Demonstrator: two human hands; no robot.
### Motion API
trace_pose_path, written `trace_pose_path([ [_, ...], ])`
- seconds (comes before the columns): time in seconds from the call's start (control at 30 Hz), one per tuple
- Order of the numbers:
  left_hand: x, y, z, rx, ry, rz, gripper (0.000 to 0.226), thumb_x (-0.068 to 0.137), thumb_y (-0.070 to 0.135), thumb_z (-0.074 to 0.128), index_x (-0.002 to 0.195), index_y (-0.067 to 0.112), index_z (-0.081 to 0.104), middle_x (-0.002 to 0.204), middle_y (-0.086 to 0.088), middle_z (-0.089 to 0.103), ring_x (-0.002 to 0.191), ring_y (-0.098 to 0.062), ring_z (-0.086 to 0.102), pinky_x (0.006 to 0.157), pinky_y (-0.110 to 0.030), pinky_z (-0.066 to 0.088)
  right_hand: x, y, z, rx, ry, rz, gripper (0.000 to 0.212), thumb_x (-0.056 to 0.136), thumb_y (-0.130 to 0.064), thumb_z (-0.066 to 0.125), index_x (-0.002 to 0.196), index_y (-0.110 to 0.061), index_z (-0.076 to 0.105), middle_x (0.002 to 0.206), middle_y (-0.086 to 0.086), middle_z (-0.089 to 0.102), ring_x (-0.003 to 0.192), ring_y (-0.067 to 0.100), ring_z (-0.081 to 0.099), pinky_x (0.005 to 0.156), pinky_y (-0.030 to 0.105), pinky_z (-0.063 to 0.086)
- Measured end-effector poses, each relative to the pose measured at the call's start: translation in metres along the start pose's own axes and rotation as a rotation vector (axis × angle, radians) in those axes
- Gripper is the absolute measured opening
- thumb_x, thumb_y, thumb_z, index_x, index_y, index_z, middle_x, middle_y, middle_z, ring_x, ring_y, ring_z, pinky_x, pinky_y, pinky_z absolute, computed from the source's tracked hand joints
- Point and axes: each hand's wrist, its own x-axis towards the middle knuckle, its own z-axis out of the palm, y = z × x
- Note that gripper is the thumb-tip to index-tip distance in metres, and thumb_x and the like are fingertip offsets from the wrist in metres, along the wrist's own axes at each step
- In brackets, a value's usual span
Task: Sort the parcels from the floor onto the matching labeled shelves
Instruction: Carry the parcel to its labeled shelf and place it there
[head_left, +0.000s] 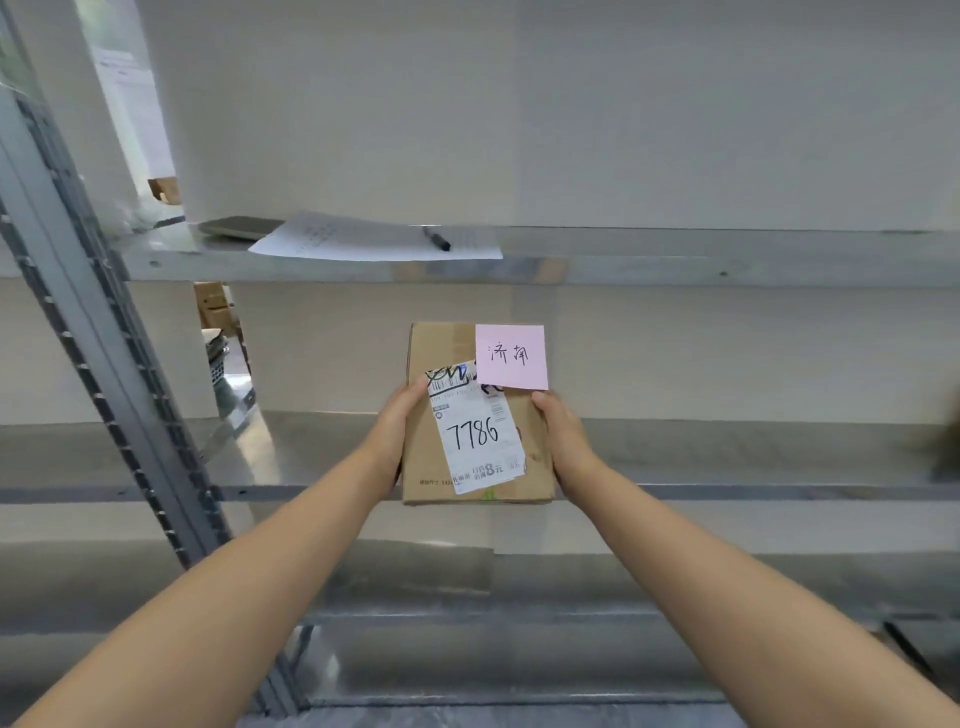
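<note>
Gripping cardboard parcel (475, 415) between left hand (397, 428) and right hand (563, 436), both closed on its sides (long axis pointing away), just above middle shelf (727, 457).

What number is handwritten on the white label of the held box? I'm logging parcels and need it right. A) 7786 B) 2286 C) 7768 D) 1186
A: the white label on the cardboard box, held between the left hand and the right hand, reads 7786 in black marker.
</note>
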Motion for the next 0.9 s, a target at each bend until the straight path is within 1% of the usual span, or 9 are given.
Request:
trace_pose_path([
  [0.13,0.011,-0.007,0.028,0.016,-0.104,-0.002,0.045,0.093,0.043,0.046,0.123,0.013,0.057,0.107,-0.013,0.068,0.086,-0.029,0.066,0.075,-0.036,0.053,-0.012,0.002,-0.029,-0.006,0.112,-0.014,0.022,0.095,-0.028,0.039,0.092,-0.034,0.061,0.098,-0.005,0.068,0.097,0.019,0.063,0.088,0.037,0.047],
  [0.27,0.018,-0.019,0.065,0.04,-0.228,-0.031,0.03,0.093,0.042,0.046,0.104,0.019,0.061,0.098,-0.009,0.07,0.081,-0.026,0.066,0.073,-0.035,0.053,-0.028,0.002,-0.065,0.004,0.251,-0.022,0.02,0.096,-0.025,0.041,0.1,-0.027,0.061,0.103,-0.002,0.068,0.095,0.018,0.063,0.083,0.032,0.048],
  [0.33,0.015,-0.025,0.084,0.058,-0.272,-0.064,0.033,0.091,0.045,0.049,0.108,0.019,0.06,0.099,-0.008,0.071,0.084,-0.027,0.066,0.075,-0.037,0.053,-0.037,0.003,-0.085,0.012,0.32,-0.022,0.02,0.096,-0.024,0.041,0.095,-0.029,0.061,0.096,-0.005,0.068,0.088,0.014,0.063,0.077,0.028,0.049],
  [0.43,0.012,-0.031,0.111,0.086,-0.363,-0.065,0.05,0.084,0.048,0.054,0.121,0.014,0.058,0.107,-0.01,0.071,0.09,-0.028,0.066,0.082,-0.039,0.053,-0.052,0.005,-0.11,0.037,0.405,-0.028,0.022,0.096,-0.024,0.042,0.088,-0.029,0.062,0.086,-0.007,0.068,0.078,0.011,0.063,0.067,0.027,0.048],
  [0.5,0.009,-0.032,0.128,0.099,-0.409,-0.057,0.047,0.089,0.046,0.051,0.121,0.013,0.058,0.101,-0.008,0.072,0.084,-0.025,0.068,0.076,-0.036,0.055,-0.062,0.003,-0.123,0.044,0.442,-0.026,0.023,0.095,-0.025,0.042,0.089,-0.028,0.064,0.086,-0.006,0.07,0.079,0.014,0.064,0.071,0.03,0.049],
  [0.6,0.008,-0.036,0.156,0.095,-0.476,-0.05,0.042,0.095,0.041,0.044,0.123,0.013,0.058,0.095,-0.005,0.071,0.077,-0.02,0.069,0.065,-0.029,0.056,-0.074,-0.001,-0.145,0.045,0.495,-0.032,0.022,0.09,-0.032,0.044,0.093,-0.03,0.066,0.094,-0.003,0.072,0.09,0.02,0.066,0.085,0.037,0.051],
  [0.73,0.0,-0.04,0.199,0.116,-0.543,-0.04,0.044,0.095,0.041,0.043,0.124,0.011,0.056,0.096,-0.006,0.071,0.076,-0.019,0.069,0.064,-0.028,0.056,-0.09,-0.008,-0.183,0.045,0.549,-0.042,0.038,0.076,-0.043,0.047,0.107,-0.031,0.066,0.107,0.001,0.072,0.102,0.024,0.066,0.095,0.045,0.05],
  [0.83,-0.009,-0.048,0.235,0.133,-0.594,-0.034,0.055,0.087,0.046,0.05,0.127,0.009,0.055,0.104,-0.009,0.071,0.084,-0.023,0.068,0.07,-0.031,0.056,-0.106,-0.01,-0.215,0.061,0.612,-0.062,0.024,0.082,-0.039,0.047,0.097,-0.036,0.065,0.102,-0.001,0.072,0.096,0.023,0.066,0.092,0.043,0.051],
  [0.9,-0.015,-0.056,0.259,0.133,-0.629,-0.044,0.057,0.083,0.048,0.05,0.126,0.01,0.056,0.103,-0.009,0.071,0.085,-0.024,0.069,0.073,-0.033,0.056,-0.118,-0.01,-0.236,0.074,0.653,-0.065,0.021,0.085,-0.037,0.046,0.095,-0.036,0.064,0.101,0.001,0.071,0.094,0.023,0.066,0.091,0.043,0.052],
])
